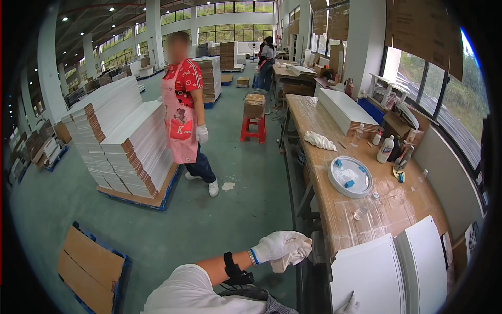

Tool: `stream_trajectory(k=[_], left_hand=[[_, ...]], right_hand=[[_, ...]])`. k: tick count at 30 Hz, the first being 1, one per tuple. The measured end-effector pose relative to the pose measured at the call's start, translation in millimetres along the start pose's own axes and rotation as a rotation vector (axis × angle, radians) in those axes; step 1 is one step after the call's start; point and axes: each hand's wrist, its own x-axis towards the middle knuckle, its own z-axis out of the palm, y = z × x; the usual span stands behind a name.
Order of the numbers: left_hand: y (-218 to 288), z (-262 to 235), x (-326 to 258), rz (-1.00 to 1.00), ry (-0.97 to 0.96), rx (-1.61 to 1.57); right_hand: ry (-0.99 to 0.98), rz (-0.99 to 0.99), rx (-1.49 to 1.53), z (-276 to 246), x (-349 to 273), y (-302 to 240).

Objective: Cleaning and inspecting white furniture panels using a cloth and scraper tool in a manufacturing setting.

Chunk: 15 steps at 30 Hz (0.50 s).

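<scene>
My left hand (274, 247), in a white knit glove, is closed around a crumpled off-white cloth (294, 255). It hangs just off the left edge of the workbench. At the lower edge only a small part of my right hand (349, 305) shows, gloved in white, over a white panel (368, 269). A thin dark tip shows at its fingers; I cannot make out what it is. A second white panel (422, 261) lies alongside to the right. Farther along the bench, a round white tray (334, 180) holds blue blocks and some white material.
The wooden workbench (314, 167) carries another cloth (320, 141), a clear bottle (361, 212), several other bottles and stacked white boards (348, 112). Left, a person in a pink apron (175, 115) stands beside a pallet of white panels (125, 136). A cardboard-topped pallet (91, 267) lies nearer.
</scene>
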Motion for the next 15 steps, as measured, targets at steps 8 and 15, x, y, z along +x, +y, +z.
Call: stream_trajectory(k=[8,15], left_hand=[[-6.5,-2.8,0.2,-0.005,0.022,0.042],[13.5,-2.6,-5.5,-0.092,0.026,0.125]], right_hand=[[0.073,-0.055,0.023,-15.2,1.2,-6.3],[0.064,-0.081,0.01,-19.2,0.0,-5.8]])
